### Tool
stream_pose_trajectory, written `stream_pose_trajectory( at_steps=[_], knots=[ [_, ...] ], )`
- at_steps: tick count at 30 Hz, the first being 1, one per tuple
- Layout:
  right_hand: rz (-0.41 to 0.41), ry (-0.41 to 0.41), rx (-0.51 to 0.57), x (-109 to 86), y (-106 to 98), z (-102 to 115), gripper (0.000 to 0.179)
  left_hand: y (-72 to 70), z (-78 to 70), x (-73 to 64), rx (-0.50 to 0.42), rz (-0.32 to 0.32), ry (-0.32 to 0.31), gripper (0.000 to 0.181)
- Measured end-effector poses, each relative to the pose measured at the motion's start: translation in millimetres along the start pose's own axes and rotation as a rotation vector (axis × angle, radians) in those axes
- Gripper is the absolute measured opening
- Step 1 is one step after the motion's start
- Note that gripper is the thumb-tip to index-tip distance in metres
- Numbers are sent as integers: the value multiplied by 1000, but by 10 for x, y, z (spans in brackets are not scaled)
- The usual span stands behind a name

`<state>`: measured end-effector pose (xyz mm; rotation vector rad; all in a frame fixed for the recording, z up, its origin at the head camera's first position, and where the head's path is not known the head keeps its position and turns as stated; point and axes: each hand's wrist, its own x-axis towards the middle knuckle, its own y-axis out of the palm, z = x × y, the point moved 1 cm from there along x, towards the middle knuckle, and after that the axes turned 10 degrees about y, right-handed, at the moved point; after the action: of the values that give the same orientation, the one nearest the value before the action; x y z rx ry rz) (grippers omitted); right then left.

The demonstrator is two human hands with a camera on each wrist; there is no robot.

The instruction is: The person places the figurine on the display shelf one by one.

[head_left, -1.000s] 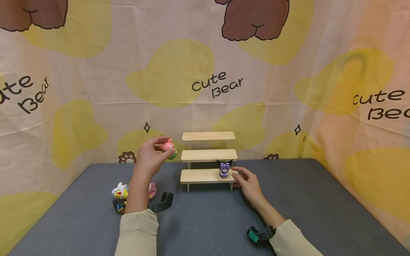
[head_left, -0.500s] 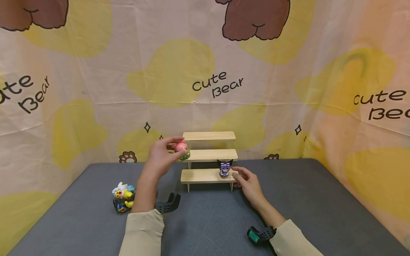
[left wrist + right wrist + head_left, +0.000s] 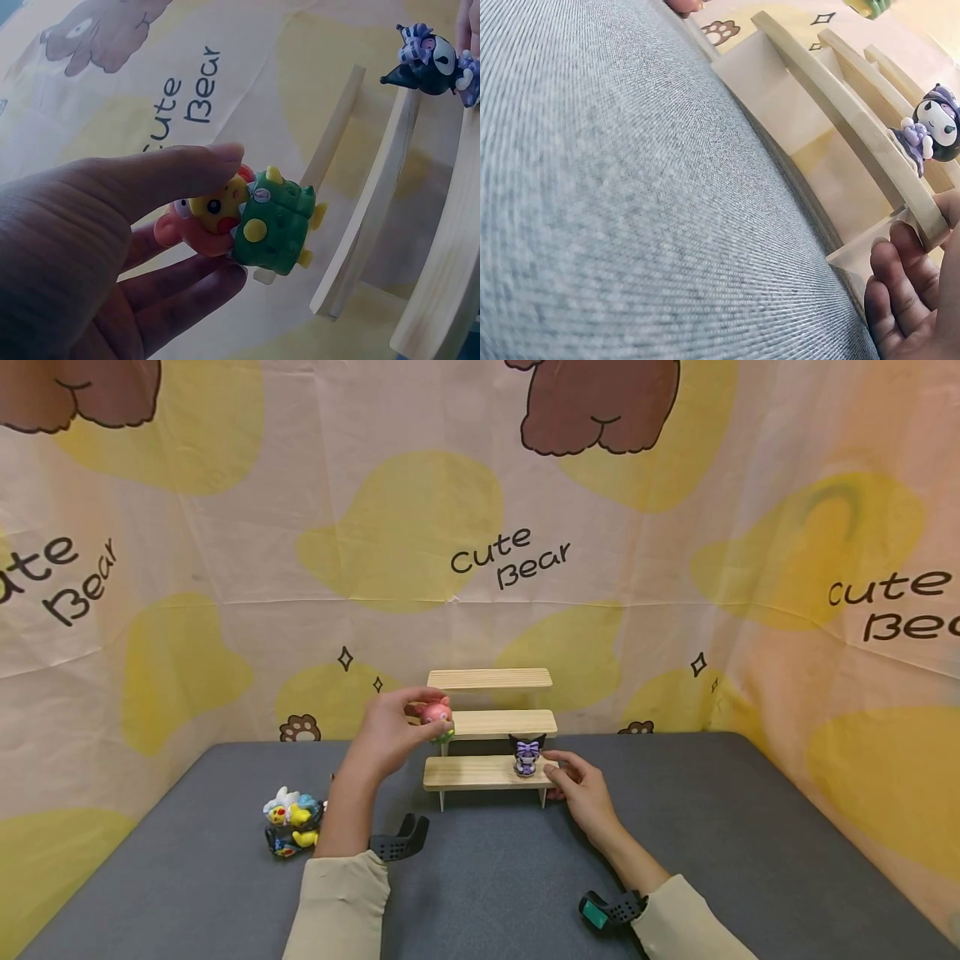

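Observation:
My left hand (image 3: 386, 731) pinches a small figurine (image 3: 437, 713) between thumb and fingers, by the left end of the middle shelf. In the left wrist view this figurine (image 3: 274, 221) has a pink hood, a yellow face and a green body with yellow knobs; it is tipped sideways there. A three-tier wooden display stand (image 3: 468, 772) stands at the back of the table. On its lowest shelf, near the right end, sits a black-and-purple figurine (image 3: 527, 757). My right hand (image 3: 588, 793) grips that shelf's right end, with fingers (image 3: 904, 289) curled beneath the board.
Several colourful figurines (image 3: 288, 822) lie in a cluster on the grey table (image 3: 480, 877), left of my left forearm, which partly hides them. A patterned cloth (image 3: 480, 527) hangs behind the stand and along both sides.
My left hand has moved right with the pink-and-green figurine, from left of the stand to the middle shelf's left end. My right hand and the black-and-purple figurine have stayed put.

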<state>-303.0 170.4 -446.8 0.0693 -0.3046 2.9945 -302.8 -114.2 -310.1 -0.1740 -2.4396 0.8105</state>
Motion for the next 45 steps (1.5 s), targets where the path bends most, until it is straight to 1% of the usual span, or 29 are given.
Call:
stream_pose_trajectory(
  at_steps=[5, 9, 16, 20, 28, 36, 40, 45],
  knots=[
    [0, -1, -6, 0, -6, -3, 29, 45, -7, 18, 15, 37, 20, 43],
    [-4, 8, -8, -4, -6, -2, 29, 70, 0, 34, 3, 62, 10, 43],
    [-5, 13, -10, 2, -1, 2, 28, 116, -14, 42, -16, 89, 35, 41],
    [-8, 18, -10, 3, 2, 8, 28, 139, -31, 33, -32, 107, 36, 39],
    [-12, 15, -16, 6, 2, 11, 28, 162, -29, 32, -49, 126, 43, 39],
    [-12, 18, -24, 8, 7, 11, 28, 232, 7, 47, -63, 145, 37, 39],
    [-14, 20, -24, 9, 10, 12, 28, 274, 27, 56, -62, 148, 42, 39],
    [-12, 23, -20, 3, 8, 13, 28, 335, 63, 63, -50, 155, 31, 39]
  ],
)
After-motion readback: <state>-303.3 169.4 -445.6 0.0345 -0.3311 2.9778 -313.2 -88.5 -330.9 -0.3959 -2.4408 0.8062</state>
